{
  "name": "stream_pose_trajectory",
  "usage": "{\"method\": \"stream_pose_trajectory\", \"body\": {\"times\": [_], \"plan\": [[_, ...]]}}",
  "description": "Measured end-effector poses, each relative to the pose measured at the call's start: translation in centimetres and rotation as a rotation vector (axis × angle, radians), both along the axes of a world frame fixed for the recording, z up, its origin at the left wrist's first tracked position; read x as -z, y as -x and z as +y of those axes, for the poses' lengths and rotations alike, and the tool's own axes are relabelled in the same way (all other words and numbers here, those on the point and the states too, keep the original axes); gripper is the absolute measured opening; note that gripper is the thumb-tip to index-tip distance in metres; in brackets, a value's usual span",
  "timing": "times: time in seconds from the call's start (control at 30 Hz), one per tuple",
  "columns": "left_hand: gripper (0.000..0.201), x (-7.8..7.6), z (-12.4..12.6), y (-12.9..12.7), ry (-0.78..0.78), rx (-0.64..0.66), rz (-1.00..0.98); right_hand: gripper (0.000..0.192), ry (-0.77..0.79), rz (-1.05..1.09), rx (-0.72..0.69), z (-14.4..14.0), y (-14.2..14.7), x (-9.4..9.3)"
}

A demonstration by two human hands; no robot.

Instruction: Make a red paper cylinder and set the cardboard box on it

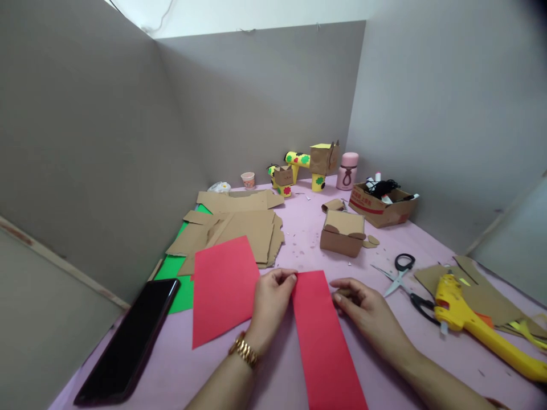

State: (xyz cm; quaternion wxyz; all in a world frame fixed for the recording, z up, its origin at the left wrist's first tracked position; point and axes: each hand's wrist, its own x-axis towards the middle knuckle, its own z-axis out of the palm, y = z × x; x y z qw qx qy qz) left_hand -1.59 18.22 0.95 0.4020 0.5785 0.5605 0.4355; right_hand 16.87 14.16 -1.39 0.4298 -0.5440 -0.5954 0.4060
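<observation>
A gold band point(244, 349) of shiny links circled the left wrist point(255, 337), just behind the left hand point(272, 299); the right hand point(365, 310) and right wrist point(400, 352) were bare.

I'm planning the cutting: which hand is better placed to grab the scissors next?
Probably the right hand: it lies nearer the scissors, while the left hand, farther off, pinches the red paper strip.

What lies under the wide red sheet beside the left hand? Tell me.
Brown cardboard shows past the top edge of the red sheet, and green paper past its left edge. How far either runs beneath is covered and cannot be seen.
</observation>
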Motion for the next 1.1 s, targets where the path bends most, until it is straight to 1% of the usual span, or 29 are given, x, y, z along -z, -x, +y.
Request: {"method": "stream_pose_trajectory", "body": {"times": [0.07,0.17,0.27,0.4,0.53,0.67,0.73,0.8,0.87,0.9,1.0,1.03,1.1], "plan": [[0.015,0.0,0.6,-0.1,-0.071,-0.009,0.122,0.035,-0.123,-0.129,-0.003,0.1,-0.3,0.1],[0.011,0.1,0.6,-0.3,-0.163,-0.001,0.287,0.043,-0.267,-0.305,-0.126,0.2,0.1,0.0],[0.012,0.4,0.3,-0.6,-0.239,0.001,0.419,0.047,-0.323,-0.459,-0.244,0.3,0.9,-0.1],[0.014,0.7,0.2,-0.4,-0.305,-0.002,0.571,0.045,-0.367,-0.598,-0.331,0.8,1.4,-0.4],[0.013,1.0,0.5,-0.1,-0.365,0.024,0.679,0.035,-0.439,-0.631,-0.367,2.7,1.3,-0.8],[0.011,1.3,0.6,0.1,-0.448,0.065,0.772,0.02,-0.491,-0.597,-0.366,4.8,1.1,-0.3],[0.011,1.3,0.7,0.2,-0.5,0.096,0.825,0.015,-0.51,-0.564,-0.365,5.3,1.0,-0.1],[0.015,1.2,0.5,0.3,-0.557,0.134,0.882,0.013,-0.525,-0.529,-0.37,5.6,0.9,-0.1],[0.02,1.0,0.2,0.5,-0.619,0.224,0.941,0.013,-0.533,-0.499,-0.37,5.6,0.7,-0.2],[0.022,0.9,0.0,0.5,-0.649,0.301,0.968,0.013,-0.534,-0.487,-0.367,5.7,0.7,-0.2],[0.025,0.7,-1.0,0.5,-0.711,0.586,1.016,0.014,-0.531,-0.464,-0.344,5.8,0.6,0.0],[0.026,0.6,-1.3,0.4,-0.719,0.659,1.019,0.014,-0.529,-0.46,-0.337,5.8,0.6,0.1],[0.028,0.4,-1.7,0.3,-0.715,0.756,1.012,0.014,-0.524,-0.453,-0.326,6.0,0.6,0.4]]}}
